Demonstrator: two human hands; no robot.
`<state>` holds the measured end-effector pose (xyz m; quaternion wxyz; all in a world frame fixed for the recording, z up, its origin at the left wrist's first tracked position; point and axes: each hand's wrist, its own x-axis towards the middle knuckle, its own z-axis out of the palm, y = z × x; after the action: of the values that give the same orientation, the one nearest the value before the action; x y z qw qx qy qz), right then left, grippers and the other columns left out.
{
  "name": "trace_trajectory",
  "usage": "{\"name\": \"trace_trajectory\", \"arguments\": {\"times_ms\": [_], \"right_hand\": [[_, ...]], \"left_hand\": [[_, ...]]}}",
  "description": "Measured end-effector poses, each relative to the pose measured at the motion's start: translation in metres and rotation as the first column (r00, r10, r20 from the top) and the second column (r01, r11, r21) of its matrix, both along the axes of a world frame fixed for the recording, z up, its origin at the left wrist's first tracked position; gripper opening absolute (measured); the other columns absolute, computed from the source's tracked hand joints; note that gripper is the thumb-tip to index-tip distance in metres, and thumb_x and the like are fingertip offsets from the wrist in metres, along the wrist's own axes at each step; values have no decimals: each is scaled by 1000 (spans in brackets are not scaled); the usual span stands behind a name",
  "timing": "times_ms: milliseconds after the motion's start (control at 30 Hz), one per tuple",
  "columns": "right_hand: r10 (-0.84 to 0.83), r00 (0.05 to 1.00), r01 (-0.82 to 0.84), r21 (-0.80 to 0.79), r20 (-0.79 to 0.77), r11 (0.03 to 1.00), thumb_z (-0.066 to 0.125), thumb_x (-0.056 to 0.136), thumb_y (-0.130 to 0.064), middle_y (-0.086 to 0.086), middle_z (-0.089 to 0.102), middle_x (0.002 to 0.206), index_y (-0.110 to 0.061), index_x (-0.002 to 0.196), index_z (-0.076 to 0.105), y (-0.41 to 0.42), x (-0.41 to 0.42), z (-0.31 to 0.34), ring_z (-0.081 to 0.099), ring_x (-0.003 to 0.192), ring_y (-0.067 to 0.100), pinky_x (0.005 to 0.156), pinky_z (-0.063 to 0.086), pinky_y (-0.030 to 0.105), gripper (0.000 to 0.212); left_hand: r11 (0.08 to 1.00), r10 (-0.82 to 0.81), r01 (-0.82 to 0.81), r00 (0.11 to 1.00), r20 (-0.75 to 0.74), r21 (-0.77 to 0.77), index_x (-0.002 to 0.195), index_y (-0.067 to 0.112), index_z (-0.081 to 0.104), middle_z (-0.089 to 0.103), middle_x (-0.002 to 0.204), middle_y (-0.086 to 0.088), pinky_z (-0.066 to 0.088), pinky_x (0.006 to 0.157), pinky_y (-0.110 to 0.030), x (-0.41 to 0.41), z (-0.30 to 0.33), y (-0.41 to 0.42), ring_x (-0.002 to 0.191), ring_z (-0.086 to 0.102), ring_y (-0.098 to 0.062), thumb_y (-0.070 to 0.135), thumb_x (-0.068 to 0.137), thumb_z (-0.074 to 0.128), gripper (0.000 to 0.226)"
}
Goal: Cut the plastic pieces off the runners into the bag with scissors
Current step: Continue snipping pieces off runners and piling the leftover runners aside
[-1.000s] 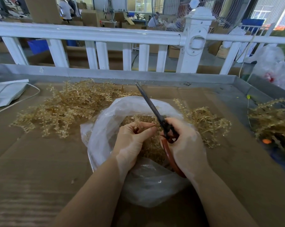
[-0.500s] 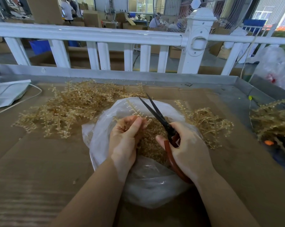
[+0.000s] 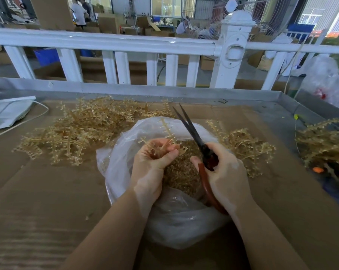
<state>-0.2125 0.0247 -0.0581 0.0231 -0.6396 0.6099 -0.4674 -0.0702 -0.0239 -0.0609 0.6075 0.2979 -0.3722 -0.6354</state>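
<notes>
Runners of tan plastic, with small pieces along their branches, sit in the left hand, whose fingers curl round the bundle above the open mouth of the bag. One branch rises past the fingers toward the scissors. The right hand grips the scissors by the reddish-brown handles, fingers wrapped round them; the dark blades point up and away from the person and stand slightly parted, with a narrow gap at the tips. The blades lie just beside the raised branch; contact cannot be confirmed. The bag is clear plastic, rests on the desk between the two forearms, and holds a layer of cut pieces. The desk is covered with brown cardboard and has a grey metal rim. A large pile of runners lies left of the bag, a smaller pile lies right of it, and a third heap lies near the right edge. A white railing runs behind the desk.
</notes>
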Motion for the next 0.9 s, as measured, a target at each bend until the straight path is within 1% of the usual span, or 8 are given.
{"name": "trace_trajectory", "arguments": {"times_ms": [33,133,200,433,500,600,733,900], "right_hand": [[5,1000,-5,-6,22,1000,72,84,-31,-21,55,74,-25,95,62,-1,-1,0,56,75,-8,66,41,6,16],[42,996,-41,-9,76,999,71,84,-30,-11,62,79,-24,95,63,-4,-3,1,61,77,12,69,51,34,15],[68,994,-67,-14,89,998,71,83,-32,-9,63,80,-23,95,65,-6,-3,1,62,78,15,70,52,41,16],[90,988,-86,-40,128,996,73,81,-33,-13,62,76,-28,91,64,-6,-5,0,61,73,10,67,53,40,14],[109,987,-107,-25,117,994,74,79,-26,-15,63,76,-34,93,63,-6,-5,0,63,74,6,68,55,38,19],[134,987,-132,-27,91,991,73,78,-22,-20,64,78,-40,95,62,-5,-2,-1,64,77,1,69,57,34,27],[118,987,-112,-59,108,992,66,78,-33,-15,63,78,-33,94,62,-6,-1,-3,63,76,8,69,55,40,16],[114,976,-99,-86,185,991,73,82,-27,-10,62,74,-26,90,64,-8,-1,-2,62,70,12,64,53,41,12]], "left_hand": [[1000,-14,15,999,40,-27,64,22,71,71,71,-1,54,75,-30,0,0,1,74,68,-14,-1,56,72,24],[996,-22,33,991,129,-86,71,16,67,72,75,-3,53,81,-32,0,1,2,77,68,-14,-4,60,72,24],[995,-11,28,986,168,-100,73,14,66,72,76,-4,53,85,-33,0,1,2,79,68,-15,-10,65,71,26],[991,26,6,970,242,-132,79,11,66,72,79,-5,54,86,-33,-1,0,3,82,69,-16,-13,70,70,26],[993,29,1,968,251,-119,80,10,66,71,80,-7,53,86,-36,-1,0,4,83,67,-19,-10,71,71,22],[996,5,15,972,235,-83,78,11,67,70,76,-3,55,80,-31,-2,2,5,78,66,-16,-3,73,71,16],[996,12,9,971,241,-89,76,11,66,69,72,2,54,76,-24,-2,2,5,74,65,-10,-5,77,68,16],[984,52,10,939,340,-178,76,9,67,70,72,6,49,72,-13,-2,4,8,74,65,-4,-6,76,70,16]]}}
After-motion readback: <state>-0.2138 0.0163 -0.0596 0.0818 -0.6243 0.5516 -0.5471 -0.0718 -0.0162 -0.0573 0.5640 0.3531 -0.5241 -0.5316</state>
